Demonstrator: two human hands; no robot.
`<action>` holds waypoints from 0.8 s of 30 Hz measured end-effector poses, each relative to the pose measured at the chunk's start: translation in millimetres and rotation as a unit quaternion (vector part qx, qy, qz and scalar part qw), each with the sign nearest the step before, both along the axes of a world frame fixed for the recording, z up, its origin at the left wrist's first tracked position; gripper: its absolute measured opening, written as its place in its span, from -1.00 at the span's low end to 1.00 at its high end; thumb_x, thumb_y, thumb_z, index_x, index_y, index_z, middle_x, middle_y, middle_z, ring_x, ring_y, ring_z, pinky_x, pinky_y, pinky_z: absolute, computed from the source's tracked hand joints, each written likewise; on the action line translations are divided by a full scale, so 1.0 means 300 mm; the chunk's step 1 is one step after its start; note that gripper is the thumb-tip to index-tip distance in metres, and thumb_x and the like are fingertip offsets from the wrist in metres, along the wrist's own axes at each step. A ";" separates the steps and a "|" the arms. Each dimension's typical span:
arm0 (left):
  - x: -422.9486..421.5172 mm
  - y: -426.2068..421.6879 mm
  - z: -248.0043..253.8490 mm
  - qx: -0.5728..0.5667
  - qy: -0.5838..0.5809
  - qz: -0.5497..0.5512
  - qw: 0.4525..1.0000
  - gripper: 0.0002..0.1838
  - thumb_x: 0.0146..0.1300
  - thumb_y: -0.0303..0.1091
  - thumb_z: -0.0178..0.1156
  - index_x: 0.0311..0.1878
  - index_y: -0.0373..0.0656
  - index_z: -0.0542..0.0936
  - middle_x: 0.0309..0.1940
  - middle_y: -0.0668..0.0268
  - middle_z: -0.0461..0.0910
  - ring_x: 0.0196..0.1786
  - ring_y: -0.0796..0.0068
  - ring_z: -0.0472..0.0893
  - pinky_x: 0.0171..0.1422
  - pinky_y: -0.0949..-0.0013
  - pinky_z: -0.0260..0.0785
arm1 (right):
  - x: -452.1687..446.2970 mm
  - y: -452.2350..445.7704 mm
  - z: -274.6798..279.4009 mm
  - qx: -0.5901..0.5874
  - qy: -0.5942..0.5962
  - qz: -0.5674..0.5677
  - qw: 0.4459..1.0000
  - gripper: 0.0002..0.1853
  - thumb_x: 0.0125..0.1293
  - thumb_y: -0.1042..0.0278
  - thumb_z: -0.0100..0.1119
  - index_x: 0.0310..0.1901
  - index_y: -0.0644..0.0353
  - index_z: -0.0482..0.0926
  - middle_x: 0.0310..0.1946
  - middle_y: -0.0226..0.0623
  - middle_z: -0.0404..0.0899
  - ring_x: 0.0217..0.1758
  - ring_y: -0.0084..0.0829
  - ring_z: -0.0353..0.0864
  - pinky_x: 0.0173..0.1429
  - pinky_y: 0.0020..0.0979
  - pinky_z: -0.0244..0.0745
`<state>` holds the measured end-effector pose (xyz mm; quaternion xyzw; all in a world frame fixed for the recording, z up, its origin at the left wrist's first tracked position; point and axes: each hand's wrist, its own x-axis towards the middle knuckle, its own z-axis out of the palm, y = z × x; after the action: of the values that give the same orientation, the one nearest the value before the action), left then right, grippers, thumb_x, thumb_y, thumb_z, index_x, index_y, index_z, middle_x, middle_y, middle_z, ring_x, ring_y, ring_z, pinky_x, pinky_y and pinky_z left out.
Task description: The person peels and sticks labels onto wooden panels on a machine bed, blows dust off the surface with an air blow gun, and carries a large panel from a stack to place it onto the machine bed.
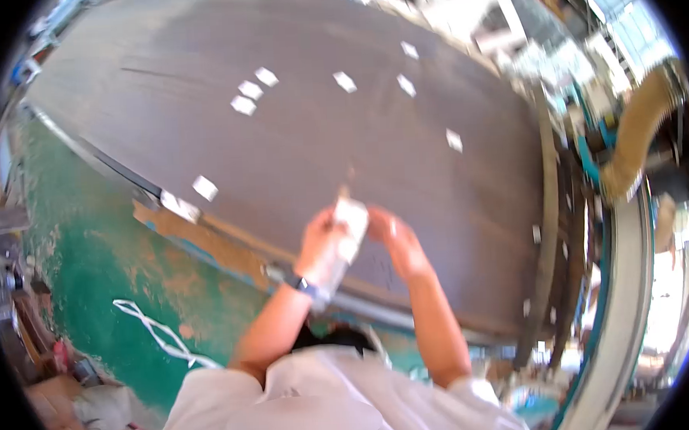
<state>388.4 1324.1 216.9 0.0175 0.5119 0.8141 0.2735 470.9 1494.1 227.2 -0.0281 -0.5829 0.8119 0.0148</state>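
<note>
Near the front edge of a large brown table (324, 130), my left hand (320, 243) is wrapped round a white object (351, 218), blurred and too unclear to name. A dark band sits on my left wrist. My right hand (391, 234) is close against the right side of the same white object; motion blur hides its fingers, and whether it grips anything is unclear. Small white squares (205, 188) lie scattered over the brown surface, several of them beyond my hands.
A green floor (89, 252) shows at the left, with a white strap (160, 334) lying on it. Cardboard-brown material (206, 242) runs along the table's near edge. At the right stand a tan flexible duct (640, 133) and a pale curved beam (624, 278).
</note>
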 end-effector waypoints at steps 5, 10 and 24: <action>0.099 0.059 0.026 0.074 -0.042 -0.019 0.996 -0.68 0.27 -0.54 0.11 0.10 -0.30 0.52 -0.18 0.24 0.63 -0.15 0.44 0.65 -0.05 0.38 0.55 | 0.060 0.038 0.090 -0.066 0.022 -0.065 0.995 -0.28 0.49 -0.15 -0.06 0.36 0.41 0.35 0.31 -0.10 0.44 0.38 -0.24 0.38 0.44 -0.17 0.22; 0.201 0.150 0.012 0.054 -0.099 -0.061 0.992 -0.73 0.28 -0.49 0.13 0.05 -0.31 0.53 -0.21 0.25 0.64 -0.21 0.43 0.65 -0.13 0.35 0.57 | 0.168 0.150 0.076 -0.045 0.014 -0.119 0.992 -0.34 0.46 -0.07 0.04 0.34 0.36 0.40 0.26 -0.11 0.49 0.34 -0.27 0.42 0.38 -0.21 0.30; 0.578 0.593 -0.157 -0.211 0.113 -0.139 0.961 -0.78 0.33 -0.50 0.07 -0.04 -0.31 0.62 -0.24 0.36 0.63 -0.18 0.59 0.55 -0.04 0.46 0.41 | 0.649 0.584 -0.074 0.395 -0.059 -0.143 0.906 -0.63 0.27 0.18 0.26 0.04 0.17 0.61 -0.26 -0.10 0.62 -0.23 -0.22 0.63 -0.13 -0.24 0.53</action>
<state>561.9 1501.9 169.8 0.1225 0.6922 0.6341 0.3221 665.6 1669.2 205.0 -0.1505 -0.8455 0.5012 0.1061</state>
